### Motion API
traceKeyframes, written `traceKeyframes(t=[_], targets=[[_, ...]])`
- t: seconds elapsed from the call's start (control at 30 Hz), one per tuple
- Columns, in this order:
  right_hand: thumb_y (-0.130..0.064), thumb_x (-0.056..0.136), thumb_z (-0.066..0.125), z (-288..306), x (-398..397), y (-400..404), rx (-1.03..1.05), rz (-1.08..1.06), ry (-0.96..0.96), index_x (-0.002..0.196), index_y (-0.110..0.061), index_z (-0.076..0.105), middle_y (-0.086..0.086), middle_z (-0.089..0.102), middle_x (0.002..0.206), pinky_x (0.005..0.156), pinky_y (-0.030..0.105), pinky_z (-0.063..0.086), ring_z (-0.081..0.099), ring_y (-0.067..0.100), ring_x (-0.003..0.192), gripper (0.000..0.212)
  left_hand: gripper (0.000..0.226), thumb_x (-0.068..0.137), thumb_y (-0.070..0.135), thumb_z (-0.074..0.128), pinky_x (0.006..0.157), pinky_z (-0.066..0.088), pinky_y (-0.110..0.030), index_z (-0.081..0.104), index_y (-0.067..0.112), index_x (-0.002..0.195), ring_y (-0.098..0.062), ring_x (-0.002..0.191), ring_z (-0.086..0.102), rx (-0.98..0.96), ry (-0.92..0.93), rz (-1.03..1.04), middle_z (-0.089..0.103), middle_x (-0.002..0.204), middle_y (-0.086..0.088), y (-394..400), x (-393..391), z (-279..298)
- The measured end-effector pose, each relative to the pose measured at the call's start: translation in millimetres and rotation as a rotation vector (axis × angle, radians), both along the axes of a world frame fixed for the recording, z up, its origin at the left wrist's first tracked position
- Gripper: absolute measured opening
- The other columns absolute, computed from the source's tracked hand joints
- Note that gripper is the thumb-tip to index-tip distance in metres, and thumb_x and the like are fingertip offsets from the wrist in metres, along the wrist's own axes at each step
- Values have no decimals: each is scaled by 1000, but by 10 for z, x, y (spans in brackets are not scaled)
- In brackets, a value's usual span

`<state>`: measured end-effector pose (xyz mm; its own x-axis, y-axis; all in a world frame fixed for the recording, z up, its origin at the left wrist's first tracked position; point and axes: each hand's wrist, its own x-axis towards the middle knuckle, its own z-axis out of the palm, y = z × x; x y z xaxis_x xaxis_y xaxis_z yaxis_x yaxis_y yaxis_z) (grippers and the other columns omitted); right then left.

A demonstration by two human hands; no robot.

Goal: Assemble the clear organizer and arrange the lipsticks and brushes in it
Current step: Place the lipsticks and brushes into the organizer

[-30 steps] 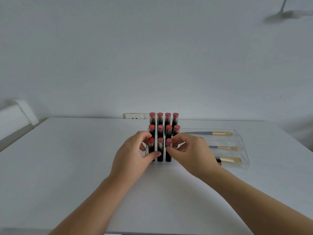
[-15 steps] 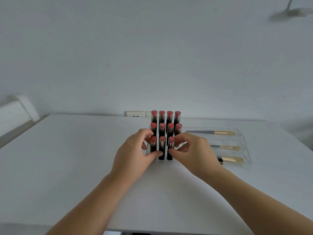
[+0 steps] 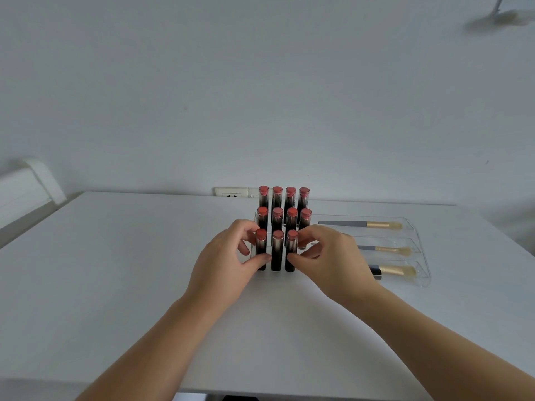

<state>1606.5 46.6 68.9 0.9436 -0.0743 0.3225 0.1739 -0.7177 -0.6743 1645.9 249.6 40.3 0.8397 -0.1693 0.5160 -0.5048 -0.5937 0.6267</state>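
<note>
A clear stepped lipstick stand (image 3: pixel 254 219) sits at the middle of the white table (image 3: pixel 115 256), with several red-capped black lipsticks (image 3: pixel 277 250) upright in three rows. My left hand (image 3: pixel 225 264) pinches its front row from the left, thumb in front and fingers behind. From the right, my right hand (image 3: pixel 333 259) pinches the same row the same way. Joined on the right is a clear tray (image 3: pixel 421 256) with three compartments. Each compartment holds one gold-ferruled brush: the far brush (image 3: pixel 362 224), the middle brush (image 3: pixel 385 249) and the near brush (image 3: pixel 396 271).
A white wall socket (image 3: pixel 231 192) sits behind the stand at the table's back edge. A white furniture piece (image 3: pixel 26 183) stands beyond the table's left side. The table's front edge runs just below my forearms.
Both hands keep the same pinch on the front row. The stand, lipsticks and brushes sit as before; only the view has drifted slightly.
</note>
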Motion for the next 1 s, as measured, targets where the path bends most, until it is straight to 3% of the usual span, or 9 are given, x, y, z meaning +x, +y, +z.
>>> traceKeyframes(t=[0.23,0.4,0.53,0.7,0.83,1.0], targets=[[-25,83,77,-10,-12,7,12,2,-8,101,-28,72,-16,69,93,74,22,57,68,-2,75,19,51,75,32,89,64,37,-17,51,46,107,-1,84,56,-9,-6,-10,60,90,28,9,2,-10],[-24,82,77,-30,-21,4,20,18,-19,99,-29,69,-17,68,94,72,21,57,68,-3,76,20,55,75,29,89,62,36,-16,48,47,107,1,82,55,26,-41,-13,52,107,42,2,-22,26],[-24,81,78,-50,-25,1,0,31,-27,99,-31,68,-17,66,95,71,20,56,68,-3,76,22,48,75,30,88,62,34,-14,54,43,107,-2,83,55,34,-33,-12,53,107,37,11,-27,21],[-25,82,78,-62,-29,5,6,31,-34,98,-33,66,-17,65,96,71,20,57,67,-4,78,22,47,75,34,89,62,35,-15,59,36,111,-1,83,55,18,-14,-10,58,96,27,25,-35,18],[-27,82,78,-46,-41,5,15,16,-40,98,-32,67,-17,68,95,71,19,57,68,-5,77,20,48,73,36,91,59,32,-12,62,33,111,9,75,53,13,-10,9,54,87,29,21,-59,32],[-30,83,78,31,-102,-101,-24,-10,-89,91,-32,67,-20,67,89,67,15,53,65,-6,79,14,48,72,36,91,59,33,-13,61,33,110,11,75,53,3,1,12,53,87,28,18,-72,35]])
